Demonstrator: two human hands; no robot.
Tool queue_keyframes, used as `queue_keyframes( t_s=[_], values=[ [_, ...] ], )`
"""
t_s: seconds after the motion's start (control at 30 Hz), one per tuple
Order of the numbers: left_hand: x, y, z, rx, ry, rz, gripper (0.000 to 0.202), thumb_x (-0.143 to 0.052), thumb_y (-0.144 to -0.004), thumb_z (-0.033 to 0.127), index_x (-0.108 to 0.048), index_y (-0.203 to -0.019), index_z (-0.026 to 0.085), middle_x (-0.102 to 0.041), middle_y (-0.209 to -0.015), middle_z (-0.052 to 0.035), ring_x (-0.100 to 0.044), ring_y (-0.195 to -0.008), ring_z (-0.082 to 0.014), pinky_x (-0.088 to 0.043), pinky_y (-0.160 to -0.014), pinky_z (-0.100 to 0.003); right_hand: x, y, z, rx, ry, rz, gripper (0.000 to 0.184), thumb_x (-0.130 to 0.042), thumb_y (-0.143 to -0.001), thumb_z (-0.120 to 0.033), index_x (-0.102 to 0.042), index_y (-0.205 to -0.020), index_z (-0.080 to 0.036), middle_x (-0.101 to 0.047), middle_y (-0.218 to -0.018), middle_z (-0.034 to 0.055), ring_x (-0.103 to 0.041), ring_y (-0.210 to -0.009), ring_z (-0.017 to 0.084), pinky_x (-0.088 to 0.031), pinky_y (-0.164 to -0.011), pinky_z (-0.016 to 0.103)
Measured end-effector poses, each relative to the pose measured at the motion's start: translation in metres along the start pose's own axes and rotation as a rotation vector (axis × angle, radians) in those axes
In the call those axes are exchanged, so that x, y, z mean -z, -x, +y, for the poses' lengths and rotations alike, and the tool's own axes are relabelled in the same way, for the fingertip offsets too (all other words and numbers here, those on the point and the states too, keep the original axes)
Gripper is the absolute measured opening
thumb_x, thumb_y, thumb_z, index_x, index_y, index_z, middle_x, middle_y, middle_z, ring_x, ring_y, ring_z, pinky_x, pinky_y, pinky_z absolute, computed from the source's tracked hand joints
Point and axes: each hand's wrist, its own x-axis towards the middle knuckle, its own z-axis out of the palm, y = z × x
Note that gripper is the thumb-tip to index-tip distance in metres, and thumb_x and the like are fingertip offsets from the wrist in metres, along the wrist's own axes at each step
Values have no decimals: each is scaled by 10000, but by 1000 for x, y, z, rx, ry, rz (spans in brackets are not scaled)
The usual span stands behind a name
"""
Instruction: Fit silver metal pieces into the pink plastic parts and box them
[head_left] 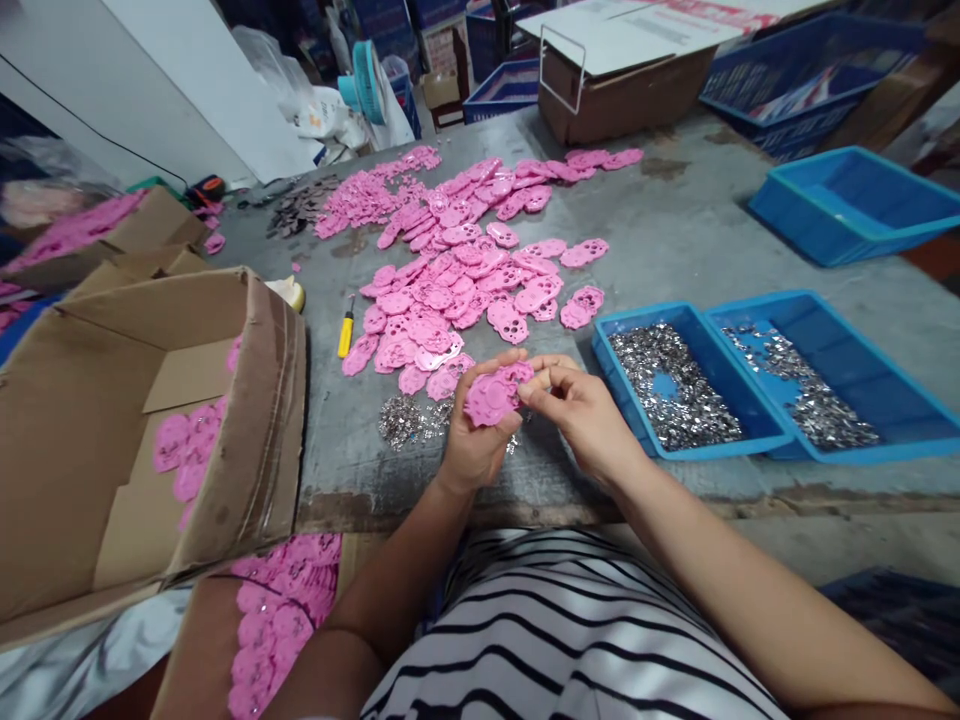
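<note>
A flat pink plastic part (pixel 491 398) with a lobed outline is gripped in my left hand (pixel 471 445), the thumb along its lower edge. My right hand (pixel 581 410) pinches at the right edge of that part, thumb and index finger together. Whatever is between those fingertips is too small to make out. Beyond my hands spreads a big heap of similar pink parts (pixel 457 280). Just left of my left hand lies a small pile of shiny metal pieces (pixel 401 420) on the grey table (pixel 330 440).
Two blue trays (pixel 772 440) of small metal pieces stand to the right. Another blue tray (pixel 840 240) sits farther back. A cardboard box (pixel 270 400) with pink parts is at the left, near a yellow-handled screwdriver (pixel 346 335). A large carton (pixel 622 95) stands at the back.
</note>
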Motion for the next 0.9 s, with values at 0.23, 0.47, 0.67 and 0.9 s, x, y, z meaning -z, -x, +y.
queue_keyframes(
  t_s=[0.23, 0.47, 0.67, 0.9],
  values=[
    [2, 0, 0, -9, -2, -24, 436, -789, -678, 240, -607, -1066, 325, -624, -1238, -36, -513, -1260, -255, -371, -1075, -454, 1, -1, 0, -20, -34, -20, 301, -707, -716, -438, -600, -606, -180, -545, -931, 47, -513, -947, 195, -362, -942, 364],
    [4, 0, -4, -27, -12, -39, 445, -779, -693, 250, -591, -1094, 298, -622, -1234, -54, -513, -1262, -252, -366, -1077, -456, 1, -1, 3, -31, -37, -7, 277, -705, -700, -409, -596, -595, -178, -536, -902, 38, -504, -911, 187, -364, -927, 358],
    [3, -1, -6, -21, -19, -17, 449, -793, -676, 280, -589, -1076, 287, -627, -1229, -57, -526, -1242, -258, -363, -1076, -456, 3, -2, 3, -86, -93, -9, 282, -731, -662, -415, -607, -590, -173, -545, -908, 43, -511, -907, 194, -374, -913, 361],
    [5, -2, -8, -40, -31, -44, 449, -775, -695, 229, -590, -1099, 290, -636, -1226, -44, -529, -1241, -237, -372, -1078, -440, 2, -3, 5, -60, -67, 5, 266, -727, -654, -403, -601, -584, -179, -550, -890, 37, -514, -899, 194, -376, -898, 353]
  ],
)
